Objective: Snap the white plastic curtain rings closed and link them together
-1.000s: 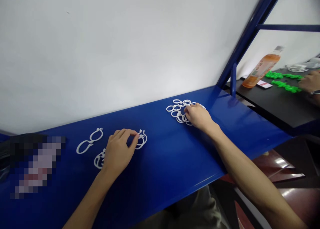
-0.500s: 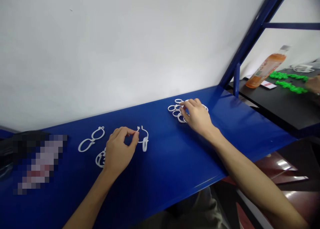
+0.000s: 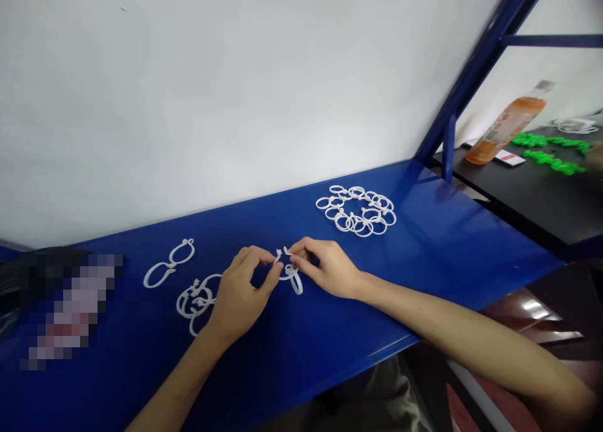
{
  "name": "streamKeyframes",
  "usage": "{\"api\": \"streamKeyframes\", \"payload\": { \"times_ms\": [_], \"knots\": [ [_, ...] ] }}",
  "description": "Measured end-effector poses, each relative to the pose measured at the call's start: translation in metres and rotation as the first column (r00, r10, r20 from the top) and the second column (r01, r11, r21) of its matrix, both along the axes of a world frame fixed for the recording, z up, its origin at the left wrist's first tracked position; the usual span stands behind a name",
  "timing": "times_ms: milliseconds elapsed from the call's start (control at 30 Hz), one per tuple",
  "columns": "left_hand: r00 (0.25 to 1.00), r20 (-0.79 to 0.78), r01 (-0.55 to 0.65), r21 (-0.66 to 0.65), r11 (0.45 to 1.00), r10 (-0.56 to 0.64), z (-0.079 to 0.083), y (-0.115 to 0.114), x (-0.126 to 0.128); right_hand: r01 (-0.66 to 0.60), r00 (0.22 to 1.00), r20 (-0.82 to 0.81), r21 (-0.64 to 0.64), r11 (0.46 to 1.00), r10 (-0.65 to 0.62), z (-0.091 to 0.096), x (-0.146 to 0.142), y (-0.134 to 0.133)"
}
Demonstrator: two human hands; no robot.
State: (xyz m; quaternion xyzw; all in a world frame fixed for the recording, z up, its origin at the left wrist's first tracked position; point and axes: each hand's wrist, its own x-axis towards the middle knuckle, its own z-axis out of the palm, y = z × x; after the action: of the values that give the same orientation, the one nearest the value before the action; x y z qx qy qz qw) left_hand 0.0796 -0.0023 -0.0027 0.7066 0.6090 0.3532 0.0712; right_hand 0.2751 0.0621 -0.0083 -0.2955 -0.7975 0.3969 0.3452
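Between my two hands, just above the blue tabletop, is an open white plastic ring (image 3: 284, 278) with a small clasp at its ends. My left hand (image 3: 240, 294) pinches one end between thumb and fingertips. The other end is pinched by my right hand (image 3: 332, 269). A second white ring (image 3: 297, 286) hangs linked on the held one. Behind my left hand lies a small pile of loose white rings (image 3: 180, 307), partly hidden by it. Farther left, a white ring pair (image 3: 157, 286) lies flat. Toward the back right, several linked white rings (image 3: 363, 235) form a loop.
The blue table (image 3: 358, 313) meets a white wall (image 3: 235, 105) at the back. A blue metal frame (image 3: 450, 149) stands at right. Beyond it, a dark table (image 3: 513, 199) holds an orange drink bottle (image 3: 511, 127) and green linked pieces (image 3: 556, 162). A black bag (image 3: 51, 256) lies at left.
My right hand has left the linked rings at the back right and come to the open ring, gripping its end. The left hand has shifted slightly right with that ring.
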Motion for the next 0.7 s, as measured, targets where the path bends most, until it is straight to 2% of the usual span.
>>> {"api": "streamKeyframes", "payload": {
  "times_ms": [100, 200, 300, 400, 467, 633, 700],
  "knots": [
    [0.999, 0.035, 0.033, -0.124, 0.992, -0.029, -0.006, -0.001, 0.001, 0.006, 1.000, -0.023, 0.007, 1.000, -0.006, 0.000, 0.002, 0.002],
    [0.998, 0.005, 0.068, -0.198, 0.978, -0.068, -0.014, -0.001, 0.006, -0.012, 1.000, -0.027, 0.016, 1.000, 0.012, -0.001, 0.002, 0.002],
    [0.997, -0.005, 0.080, -0.225, 0.971, -0.083, -0.016, -0.001, 0.011, -0.039, 0.999, 0.026, 0.162, 0.986, 0.035, -0.002, 0.004, 0.006],
    [0.993, 0.074, 0.107, -0.266, 0.958, -0.090, -0.011, 0.000, 0.008, -0.083, 0.986, 0.167, 0.403, 0.911, 0.016, -0.001, 0.010, 0.013],
    [0.991, 0.114, 0.106, -0.280, 0.954, -0.076, -0.006, 0.001, 0.004, -0.124, 0.965, 0.261, 0.505, 0.854, -0.014, 0.002, 0.014, 0.017],
    [0.991, 0.090, 0.117, -0.260, 0.959, -0.097, 0.001, 0.003, -0.002, -0.206, 0.923, 0.380, 0.609, 0.766, -0.054, 0.007, 0.019, 0.018],
    [0.991, 0.089, 0.119, -0.251, 0.961, -0.099, 0.001, 0.003, -0.004, -0.215, 0.908, 0.410, 0.628, 0.748, -0.083, 0.007, 0.019, 0.018]
  ]
}}
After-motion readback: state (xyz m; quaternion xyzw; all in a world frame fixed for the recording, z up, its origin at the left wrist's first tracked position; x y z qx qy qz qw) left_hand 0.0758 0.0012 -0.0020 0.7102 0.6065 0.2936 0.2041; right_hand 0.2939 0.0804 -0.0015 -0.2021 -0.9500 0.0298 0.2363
